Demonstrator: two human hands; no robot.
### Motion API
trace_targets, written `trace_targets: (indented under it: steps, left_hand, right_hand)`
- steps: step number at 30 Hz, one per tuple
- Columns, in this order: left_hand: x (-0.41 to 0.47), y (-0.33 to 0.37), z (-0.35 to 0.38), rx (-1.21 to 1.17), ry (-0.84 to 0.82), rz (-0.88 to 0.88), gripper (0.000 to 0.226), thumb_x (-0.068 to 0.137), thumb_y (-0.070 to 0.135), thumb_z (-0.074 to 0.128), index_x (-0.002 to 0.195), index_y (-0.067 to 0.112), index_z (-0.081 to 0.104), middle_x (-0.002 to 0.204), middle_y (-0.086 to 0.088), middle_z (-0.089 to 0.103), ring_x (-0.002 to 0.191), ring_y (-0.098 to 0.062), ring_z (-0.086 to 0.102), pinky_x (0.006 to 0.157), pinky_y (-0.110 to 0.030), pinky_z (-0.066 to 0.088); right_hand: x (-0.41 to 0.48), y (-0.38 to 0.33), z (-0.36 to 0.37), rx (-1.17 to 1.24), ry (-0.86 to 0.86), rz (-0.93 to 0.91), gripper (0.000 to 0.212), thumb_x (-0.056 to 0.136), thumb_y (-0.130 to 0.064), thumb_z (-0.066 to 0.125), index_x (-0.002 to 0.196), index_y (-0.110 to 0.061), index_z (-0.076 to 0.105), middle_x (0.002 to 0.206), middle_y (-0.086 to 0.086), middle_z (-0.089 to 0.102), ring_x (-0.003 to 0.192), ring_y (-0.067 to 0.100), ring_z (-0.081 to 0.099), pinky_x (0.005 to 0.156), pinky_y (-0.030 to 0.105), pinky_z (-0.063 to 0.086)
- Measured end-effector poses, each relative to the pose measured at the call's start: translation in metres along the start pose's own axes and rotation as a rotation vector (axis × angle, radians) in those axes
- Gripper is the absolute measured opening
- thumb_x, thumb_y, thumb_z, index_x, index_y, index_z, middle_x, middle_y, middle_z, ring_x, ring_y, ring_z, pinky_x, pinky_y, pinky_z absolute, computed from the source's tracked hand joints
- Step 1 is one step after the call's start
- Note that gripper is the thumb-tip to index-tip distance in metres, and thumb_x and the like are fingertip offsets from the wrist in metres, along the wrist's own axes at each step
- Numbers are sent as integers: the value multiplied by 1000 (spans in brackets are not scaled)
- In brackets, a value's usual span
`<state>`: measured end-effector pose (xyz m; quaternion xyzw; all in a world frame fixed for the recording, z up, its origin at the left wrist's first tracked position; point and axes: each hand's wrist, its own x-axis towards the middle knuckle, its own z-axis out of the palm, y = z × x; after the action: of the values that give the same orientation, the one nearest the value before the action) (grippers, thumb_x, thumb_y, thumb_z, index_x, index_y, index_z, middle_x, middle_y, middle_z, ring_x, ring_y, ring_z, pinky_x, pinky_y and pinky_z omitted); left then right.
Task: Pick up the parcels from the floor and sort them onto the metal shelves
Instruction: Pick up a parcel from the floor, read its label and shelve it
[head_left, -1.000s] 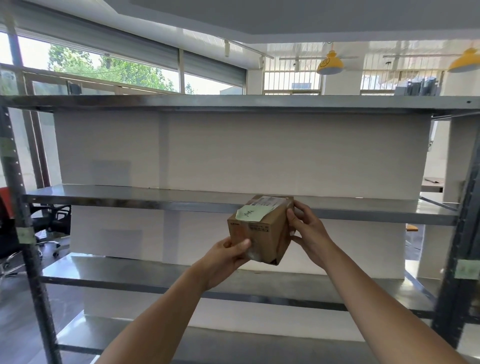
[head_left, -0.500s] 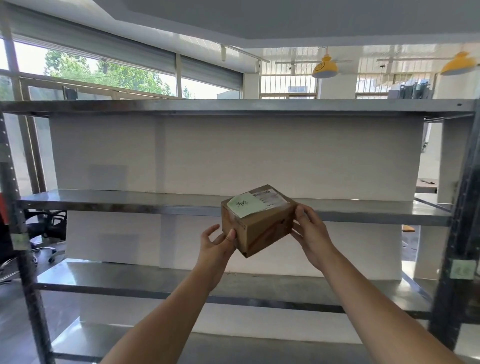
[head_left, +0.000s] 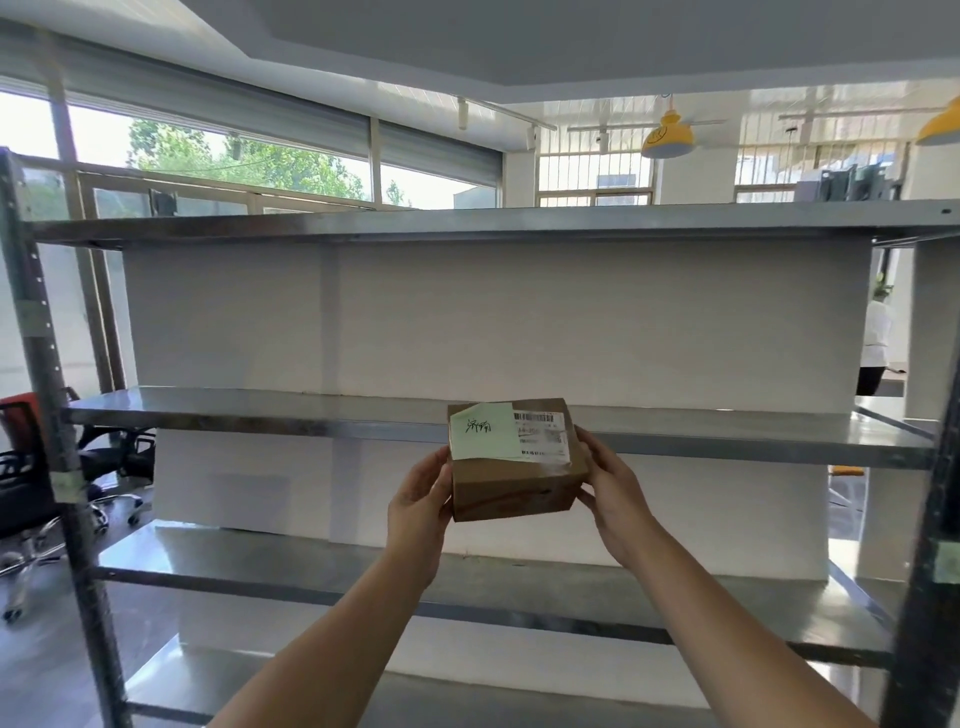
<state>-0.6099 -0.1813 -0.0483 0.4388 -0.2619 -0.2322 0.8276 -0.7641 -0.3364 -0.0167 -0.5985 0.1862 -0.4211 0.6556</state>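
Gripped by the left hand (head_left: 420, 499) at nine o'clock and right hand (head_left: 613, 488) at three, the parcel (head_left: 514, 462) has levelled out, label up, before the second shelf (head_left: 260, 410), seemingly ready for placing.

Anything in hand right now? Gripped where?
A cardboard parcel, held between both hands: left hand on its left side, right hand on its right side.

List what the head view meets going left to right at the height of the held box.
Left shelf upright → office chair → left hand → cardboard parcel → right hand → right shelf upright.
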Motion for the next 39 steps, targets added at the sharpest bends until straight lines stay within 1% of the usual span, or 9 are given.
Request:
trace_targets:
  steps: [2,4,7,11,19,23,28,33,39]
  left_hand:
    - [3,-2,-2,66,72,-12,29,100,10,56,125,15,69,118,-8,74,113,-27,67,100,-45,54]
    - [5,-5,-6,67,133,-54,29,101,10,53,125,14,70,117,-10,73,114,-28,66,101,-43,53]
    - [7,-6,-11,33,191,-82,23,102,17,54,117,14,72,111,-11,75,111,-27,66,104,-40,50]
    - [10,-2,-27,-11,270,-83,29,101,24,57,122,9,69,112,-13,74,112,-28,65,109,-42,46]
    - [-26,13,-90,100,417,-31,35,94,31,65,124,14,71,121,-11,72,118,-29,63,107,-44,48]
    - [-50,21,-124,143,519,21,32,97,26,63,124,11,71,120,-12,74,116,-27,65,102,-38,50]
    - [-74,32,-149,157,628,43,20,99,16,59,114,12,73,98,-3,79,99,-18,69,94,-31,53]
    - [-81,45,-185,183,712,74,28,100,21,58,124,11,70,120,-13,73,112,-25,66,106,-40,49]
    - [-77,79,-234,100,807,150,30,99,30,58,119,11,69,116,-13,73,110,-28,67,107,-44,49]
  right_hand:
    - [5,7,3,-30,-68,3,33,104,-29,47,134,-32,60,130,-1,66,125,18,57,108,42,45]
    - [9,15,8,-25,-142,14,32,104,-31,45,131,-37,60,133,-3,65,129,17,54,115,45,38]
    - [13,24,18,-26,-201,22,32,104,-34,43,129,-44,60,136,-6,63,133,17,51,116,46,36]
    - [16,30,34,-22,-264,61,36,106,-29,40,111,-55,65,131,-7,66,129,16,55,114,44,40]
    - [14,71,90,16,-434,193,39,109,-27,30,131,-31,62,124,-3,70,120,14,62,109,37,45]
    - [-3,98,122,46,-522,263,39,109,-27,31,133,-28,61,125,1,70,116,15,65,101,33,51]
    - [-21,119,153,44,-626,335,40,109,-31,30,130,-29,64,115,-5,75,100,7,71,70,18,58]
    - [-21,128,200,84,-707,354,40,108,-27,31,130,-25,64,115,-3,75,111,16,69,92,34,56]
    - [-24,133,274,127,-802,337,40,109,-23,30,130,-24,64,119,-2,74,114,16,67,100,36,52]
